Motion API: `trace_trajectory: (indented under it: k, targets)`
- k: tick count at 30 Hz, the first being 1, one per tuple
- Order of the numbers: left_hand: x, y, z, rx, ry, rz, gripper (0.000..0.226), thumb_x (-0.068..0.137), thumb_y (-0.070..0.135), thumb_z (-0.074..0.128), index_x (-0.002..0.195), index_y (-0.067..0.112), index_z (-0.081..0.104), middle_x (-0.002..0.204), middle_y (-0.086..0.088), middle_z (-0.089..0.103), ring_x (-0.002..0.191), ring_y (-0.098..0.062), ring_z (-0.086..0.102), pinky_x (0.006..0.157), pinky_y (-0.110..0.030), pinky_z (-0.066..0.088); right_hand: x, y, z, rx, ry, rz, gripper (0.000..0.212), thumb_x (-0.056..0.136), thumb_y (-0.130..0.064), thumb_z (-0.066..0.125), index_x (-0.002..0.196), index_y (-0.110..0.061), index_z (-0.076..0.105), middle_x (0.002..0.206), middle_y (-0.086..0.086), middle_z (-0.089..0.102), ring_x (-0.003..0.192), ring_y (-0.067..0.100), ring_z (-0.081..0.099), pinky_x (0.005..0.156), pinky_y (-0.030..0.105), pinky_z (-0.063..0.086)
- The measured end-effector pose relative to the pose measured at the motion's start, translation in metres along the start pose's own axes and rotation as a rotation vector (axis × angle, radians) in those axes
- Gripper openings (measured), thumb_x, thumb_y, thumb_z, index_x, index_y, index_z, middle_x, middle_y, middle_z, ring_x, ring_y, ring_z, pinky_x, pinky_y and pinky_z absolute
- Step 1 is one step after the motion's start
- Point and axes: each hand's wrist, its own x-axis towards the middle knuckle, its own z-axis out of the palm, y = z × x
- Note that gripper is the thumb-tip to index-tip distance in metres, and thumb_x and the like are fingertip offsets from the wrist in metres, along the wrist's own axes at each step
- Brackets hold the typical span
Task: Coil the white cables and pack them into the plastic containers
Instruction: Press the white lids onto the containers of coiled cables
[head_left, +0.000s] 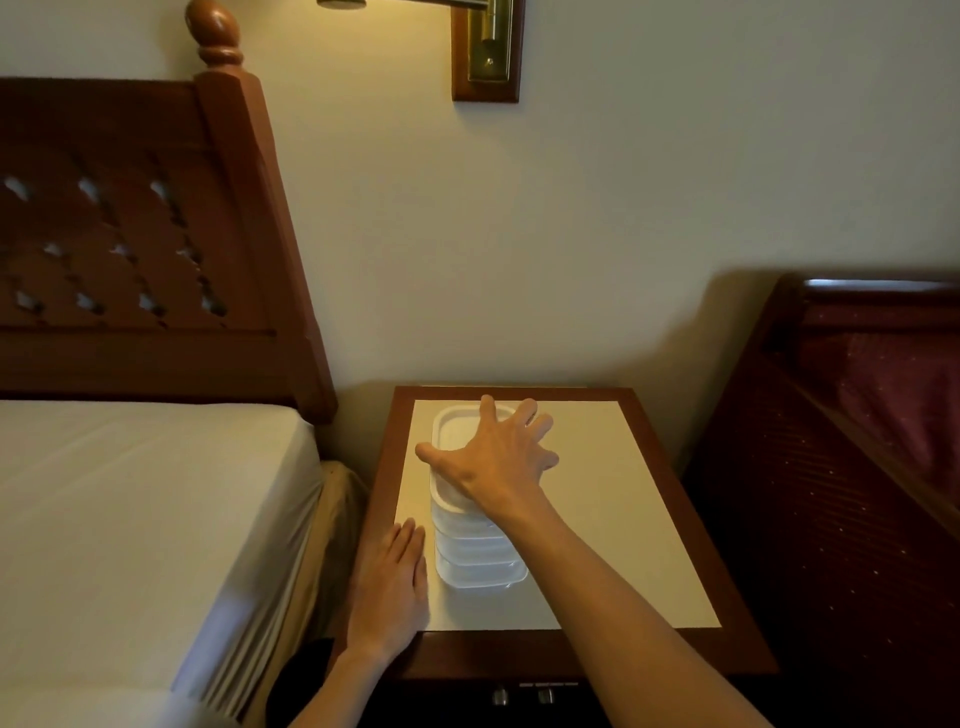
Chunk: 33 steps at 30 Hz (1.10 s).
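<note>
Plastic containers (475, 545) — white, translucent and nested in a tall stack — are standing on the pale inset top of a wooden nightstand (597, 519), toward its left half. The right hand (493, 457) is reaching over the top of the stack with fingers spread wide and straight, the palm lying over the uppermost container's rim and the thumb pointing left; whether the palm is pressing down or just above the rim cannot be told. The left hand (389, 587) is lying flat on the nightstand just beside the base of the stack, fingers straight and together, holding nothing; its fingertips are sitting close against the lowest containers' left side. Both forearms are coming in from the bottom edge of the view.

To the left, a bed (130, 519) with a white sheet is standing close against the nightstand, backed by a carved wooden headboard (130, 260) with a turned finial. To the right, a dark red bed frame (857, 441) is flanking the nightstand. On the cream wall above, a brass lamp fitting (485, 47) on a wooden plaque is glowing — its shade cut off by the frame's top.
</note>
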Motion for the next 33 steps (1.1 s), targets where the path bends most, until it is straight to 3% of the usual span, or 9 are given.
trace_trajectory:
  k: [3,6,10,13,17,21,25,29,33]
  targets:
    - [0.006,0.004,-0.018,-0.460,0.110,-0.163,0.040,0.102,0.024,0.047,0.141,0.021,0.049,0.149,0.007,0.041,0.139,-0.018,0.039,0.115,-0.034,0.031,-0.002,0.012,-0.011,0.055,0.014,0.006,0.110,0.065,-0.095,0.035,0.153,-0.033,0.013,0.159,0.013,0.015,0.144,0.040,0.016,0.106,0.061,0.030]
    - [0.024,0.029,-0.064,-0.788,0.298,-0.353,0.034,0.102,0.031,0.046,0.132,0.018,0.057,0.130,-0.001,0.061,0.120,-0.021,0.056,0.100,-0.039,0.046,0.009,0.037,-0.014,0.260,-0.006,0.081,0.092,0.077,-0.087,0.030,0.147,-0.027,0.031,0.149,0.012,0.031,0.136,0.035,0.031,0.104,0.054,0.039]
    - [0.055,0.088,-0.124,-1.162,0.093,-0.467,0.058,0.094,0.064,0.037,0.122,0.020,0.062,0.119,0.002,0.061,0.111,-0.020,0.055,0.098,-0.047,0.042,0.023,0.046,-0.006,0.654,-0.205,0.220,0.084,0.079,-0.086,0.015,0.118,-0.024,0.057,0.121,0.007,0.059,0.105,0.025,0.057,0.091,0.046,0.051]
    - [0.071,0.109,-0.126,-1.147,-0.117,-0.494,0.071,0.087,0.078,0.031,0.125,0.024,0.056,0.117,-0.001,0.064,0.109,-0.021,0.058,0.100,-0.042,0.041,0.023,0.043,-0.006,0.841,-0.333,0.282,0.067,0.094,-0.071,0.016,0.118,-0.022,0.056,0.113,0.006,0.062,0.089,0.021,0.058,0.069,0.036,0.050]
    - [0.071,0.109,-0.115,-1.071,-0.088,-0.516,0.047,0.098,0.057,0.036,0.116,0.020,0.060,0.111,-0.006,0.067,0.103,-0.025,0.064,0.101,-0.046,0.048,0.028,0.043,0.003,0.903,-0.326,0.324,0.059,0.097,-0.061,0.023,0.119,-0.018,0.057,0.114,0.012,0.065,0.096,0.028,0.064,0.083,0.042,0.055]
    - [0.068,0.112,-0.113,-1.146,-0.045,-0.548,0.026,0.101,0.042,0.043,0.089,0.023,0.058,0.097,-0.009,0.068,0.095,-0.027,0.066,0.095,-0.047,0.052,0.029,0.046,0.006,0.926,-0.283,0.298,0.050,0.099,-0.054,0.028,0.114,-0.017,0.058,0.109,0.011,0.066,0.092,0.026,0.064,0.071,0.034,0.055]
    - [0.065,0.115,-0.115,-1.163,-0.011,-0.508,0.023,0.101,0.038,0.044,0.083,0.027,0.053,0.094,-0.006,0.065,0.096,-0.027,0.064,0.096,-0.048,0.051,0.031,0.049,0.008,0.907,-0.276,0.277,0.047,0.101,-0.053,0.030,0.114,-0.017,0.057,0.109,0.010,0.066,0.095,0.026,0.065,0.082,0.040,0.057]
    - [0.063,0.112,-0.117,-1.180,-0.047,-0.440,0.021,0.100,0.040,0.045,0.090,0.026,0.057,0.098,-0.007,0.067,0.096,-0.025,0.065,0.096,-0.047,0.051,0.030,0.045,0.002,0.915,-0.361,0.282,0.055,0.097,-0.061,0.026,0.119,-0.019,0.055,0.111,0.011,0.066,0.095,0.026,0.065,0.068,0.035,0.055]
    - [0.066,0.107,-0.118,-1.238,-0.103,-0.381,0.038,0.098,0.052,0.043,0.106,0.021,0.064,0.108,-0.010,0.070,0.102,-0.026,0.066,0.098,-0.048,0.049,0.024,0.050,-0.008,1.075,-0.492,0.301,0.083,0.075,-0.089,0.015,0.110,-0.030,0.061,0.113,0.006,0.067,0.103,0.030,0.064,0.093,0.051,0.049]
